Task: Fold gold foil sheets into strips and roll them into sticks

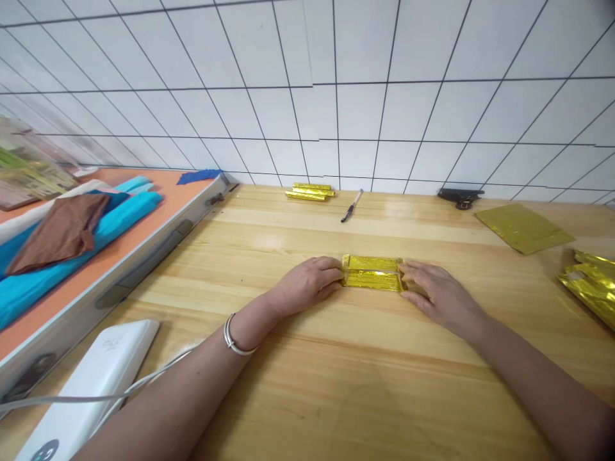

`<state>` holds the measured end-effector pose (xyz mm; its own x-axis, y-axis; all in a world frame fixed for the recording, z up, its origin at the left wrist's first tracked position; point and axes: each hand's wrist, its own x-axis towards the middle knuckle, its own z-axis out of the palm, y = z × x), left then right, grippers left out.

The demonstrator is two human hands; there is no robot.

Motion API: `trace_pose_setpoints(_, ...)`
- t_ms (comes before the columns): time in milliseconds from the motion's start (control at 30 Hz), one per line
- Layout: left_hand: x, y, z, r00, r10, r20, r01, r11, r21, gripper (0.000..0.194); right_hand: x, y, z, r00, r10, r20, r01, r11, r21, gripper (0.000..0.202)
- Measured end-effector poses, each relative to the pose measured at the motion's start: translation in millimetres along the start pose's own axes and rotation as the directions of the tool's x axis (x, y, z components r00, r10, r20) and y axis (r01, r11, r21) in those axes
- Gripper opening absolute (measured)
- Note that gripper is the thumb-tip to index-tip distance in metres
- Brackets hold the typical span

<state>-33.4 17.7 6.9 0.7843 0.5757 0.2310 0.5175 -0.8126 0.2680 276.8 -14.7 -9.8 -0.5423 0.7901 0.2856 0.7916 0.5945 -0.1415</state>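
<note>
A folded piece of shiny gold foil paper (372,273) lies on the wooden table, with a crease running lengthwise across it. The fingers of my left hand (312,282) close on its left end, and a silver bangle circles that wrist. At the opposite end my right hand (437,293) pinches the foil's right edge between thumb and fingers. Fingertips at both ends cover small parts of the paper.
Gold foil rolls (310,191), a pen (352,206) and a black clip-like object (462,197) lie near the tiled wall. At right are a flat gold sheet (523,228) and folded foil (593,285). A white power bank (96,384) with cable and coloured cloth (62,234) occupy the left.
</note>
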Motion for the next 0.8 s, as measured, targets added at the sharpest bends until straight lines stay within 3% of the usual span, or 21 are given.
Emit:
trace_pose_setpoints(367,-1,1,-3.9,0.999,0.049,-0.004,-0.049,0.998,0.029,0.023,-7,7,7,0.968,-0.246,-0.040,0.230,0.945,-0.231,0.022)
trace_pose_setpoints(800,0,9,-0.9,0.997,-0.079,-0.014,0.080,0.993,0.085,0.017,-2,-4,15,0.984,-0.059,-0.166,0.038,0.991,-0.126,0.022)
